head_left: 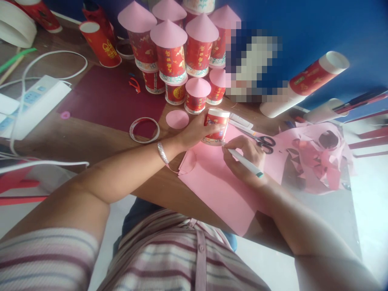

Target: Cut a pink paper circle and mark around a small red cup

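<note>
A red paper cup (216, 117) with a white rim and a coloured pattern around its white lower band stands over pink paper (224, 198). My left hand (195, 131) is closed around its left side. In my right hand (247, 147) is a white marker pen (242, 160) with a green end, its tip at the cup's lower band. Scissors (266, 143) with dark handles lie just beyond my right hand. A pink paper disc (177, 119) is by my left hand, and a roll of tape (144, 130) lies near my left wrist.
Behind the cup stand several red cups with pink cone tops (169, 34), some stacked. Pink paper scraps (321, 157) pile up at the right. A power strip (36, 105) with white cables is at the left. A tilted red cup (319, 72) sits on a white one.
</note>
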`<state>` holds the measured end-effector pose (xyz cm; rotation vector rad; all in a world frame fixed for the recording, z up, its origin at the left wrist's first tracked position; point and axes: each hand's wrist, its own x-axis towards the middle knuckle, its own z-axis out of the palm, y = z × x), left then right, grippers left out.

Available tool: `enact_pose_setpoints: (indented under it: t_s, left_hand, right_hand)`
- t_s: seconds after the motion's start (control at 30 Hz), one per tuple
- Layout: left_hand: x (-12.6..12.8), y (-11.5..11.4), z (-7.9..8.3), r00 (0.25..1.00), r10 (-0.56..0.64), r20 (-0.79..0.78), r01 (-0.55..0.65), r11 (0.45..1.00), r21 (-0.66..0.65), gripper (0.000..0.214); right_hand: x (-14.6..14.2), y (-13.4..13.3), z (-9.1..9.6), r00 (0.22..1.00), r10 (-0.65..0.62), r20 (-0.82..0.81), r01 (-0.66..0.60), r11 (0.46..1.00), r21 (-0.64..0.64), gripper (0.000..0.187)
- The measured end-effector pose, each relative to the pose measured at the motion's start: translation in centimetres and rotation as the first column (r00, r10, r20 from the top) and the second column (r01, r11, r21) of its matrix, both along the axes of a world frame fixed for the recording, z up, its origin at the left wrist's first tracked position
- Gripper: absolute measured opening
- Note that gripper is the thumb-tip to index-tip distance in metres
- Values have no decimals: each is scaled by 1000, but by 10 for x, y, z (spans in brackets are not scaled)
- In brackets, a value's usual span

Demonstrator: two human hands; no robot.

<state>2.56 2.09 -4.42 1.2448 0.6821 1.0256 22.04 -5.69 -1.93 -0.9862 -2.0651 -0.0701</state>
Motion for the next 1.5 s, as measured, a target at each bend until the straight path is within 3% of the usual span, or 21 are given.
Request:
enact_pose_setpoints:
  t_s: [0.47, 0.87, 1.5]
  left_hand:
    - [-1, -1, 2, 999, -18, -40, 19, 1000, 20, 47]
    - [0, -2, 3, 1000, -9, -21, 9, 1000, 14, 39]
    - [1, -2, 6, 999, -17, 34, 17, 1000, 0, 38]
  right_hand:
    - [-1, -1, -1, 1000, 3, 16, -3, 1000, -5, 11]
    - [-6, -2, 2, 998, 53, -31, -54, 998, -13, 18]
    - [-6, -2, 3, 997, 64, -31, -65, 997, -31, 14]
